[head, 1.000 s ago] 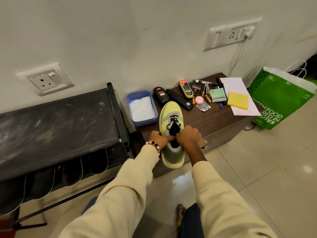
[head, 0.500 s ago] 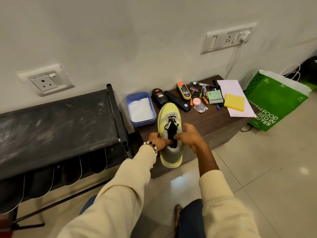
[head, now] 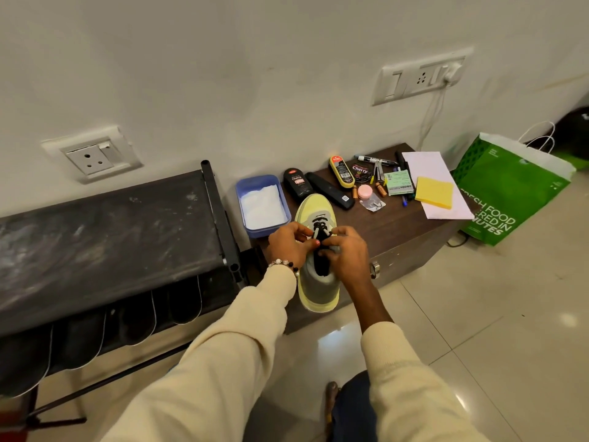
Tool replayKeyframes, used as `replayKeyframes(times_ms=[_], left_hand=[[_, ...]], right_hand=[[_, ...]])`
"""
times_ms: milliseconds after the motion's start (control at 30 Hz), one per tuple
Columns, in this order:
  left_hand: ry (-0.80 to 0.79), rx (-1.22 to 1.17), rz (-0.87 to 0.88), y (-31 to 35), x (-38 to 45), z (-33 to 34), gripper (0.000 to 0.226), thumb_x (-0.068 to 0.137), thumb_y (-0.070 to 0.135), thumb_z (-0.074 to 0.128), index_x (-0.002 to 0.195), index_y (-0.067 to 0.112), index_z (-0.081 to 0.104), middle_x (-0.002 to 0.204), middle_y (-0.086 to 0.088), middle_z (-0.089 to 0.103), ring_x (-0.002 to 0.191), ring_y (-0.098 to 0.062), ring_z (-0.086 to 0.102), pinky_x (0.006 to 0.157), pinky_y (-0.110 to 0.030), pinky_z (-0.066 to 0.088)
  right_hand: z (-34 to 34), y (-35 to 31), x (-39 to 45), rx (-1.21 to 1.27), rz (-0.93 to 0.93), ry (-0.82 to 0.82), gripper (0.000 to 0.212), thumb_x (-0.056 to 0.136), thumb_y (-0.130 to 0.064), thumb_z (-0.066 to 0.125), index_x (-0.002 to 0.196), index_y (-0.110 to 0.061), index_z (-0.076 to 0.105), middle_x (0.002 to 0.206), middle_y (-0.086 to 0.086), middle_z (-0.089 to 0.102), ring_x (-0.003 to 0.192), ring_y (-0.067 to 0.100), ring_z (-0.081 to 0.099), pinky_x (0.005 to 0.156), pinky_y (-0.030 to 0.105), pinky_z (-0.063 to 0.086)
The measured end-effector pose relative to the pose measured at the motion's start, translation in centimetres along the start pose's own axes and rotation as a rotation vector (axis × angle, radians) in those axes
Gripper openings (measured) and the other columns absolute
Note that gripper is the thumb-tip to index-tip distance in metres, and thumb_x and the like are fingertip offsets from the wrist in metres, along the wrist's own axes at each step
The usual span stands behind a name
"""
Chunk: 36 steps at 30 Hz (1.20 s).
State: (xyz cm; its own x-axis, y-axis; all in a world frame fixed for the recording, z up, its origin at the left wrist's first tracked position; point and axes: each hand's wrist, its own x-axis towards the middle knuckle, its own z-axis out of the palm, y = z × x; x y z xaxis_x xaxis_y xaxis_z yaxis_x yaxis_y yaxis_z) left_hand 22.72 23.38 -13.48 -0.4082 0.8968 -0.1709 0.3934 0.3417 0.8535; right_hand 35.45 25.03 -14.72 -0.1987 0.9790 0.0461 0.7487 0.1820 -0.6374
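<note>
A yellow-green and grey sneaker (head: 315, 208) with black laces (head: 319, 227) lies on a low dark wooden chest (head: 395, 231), toe toward the wall, heel over the front edge. My left hand (head: 288, 245), with a bead bracelet at the wrist, pinches the lace from the left side of the tongue. On the right side my right hand (head: 345, 253) pinches the lace, fingers curled over the shoe's opening.
Behind the shoe are a blue tub of white powder (head: 263, 205), shoe polish bottles (head: 298, 185), a polish tin, pens, a yellow sponge (head: 435, 191) and paper. A black shoe rack (head: 105, 237) stands left; a green paper bag (head: 510, 189) stands right on the tiled floor.
Both hands have moved forward along the shoe from the collar to the laces. The heel opening now shows behind them. The shoe has stayed in place.
</note>
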Motion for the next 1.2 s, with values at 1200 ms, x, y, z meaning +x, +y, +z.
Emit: replayKeyframes(times_ms=[1200], left_hand=[[0.051,0.294,0.056,-1.2,0.1,2.3,0.043,0.088,0.047,0.063,0.12,0.02,0.058,0.116,-0.005,0.053,0.103,-0.025,0.057,0.082,-0.033,0.048]], right_hand=[[-0.5,0.5,-0.9,0.304,0.474,-0.211,0.046,0.081,-0.021,0.07,0.121,-0.013,0.049,0.112,0.011,0.061,0.097,0.026,0.061,0.083,0.048,0.055]])
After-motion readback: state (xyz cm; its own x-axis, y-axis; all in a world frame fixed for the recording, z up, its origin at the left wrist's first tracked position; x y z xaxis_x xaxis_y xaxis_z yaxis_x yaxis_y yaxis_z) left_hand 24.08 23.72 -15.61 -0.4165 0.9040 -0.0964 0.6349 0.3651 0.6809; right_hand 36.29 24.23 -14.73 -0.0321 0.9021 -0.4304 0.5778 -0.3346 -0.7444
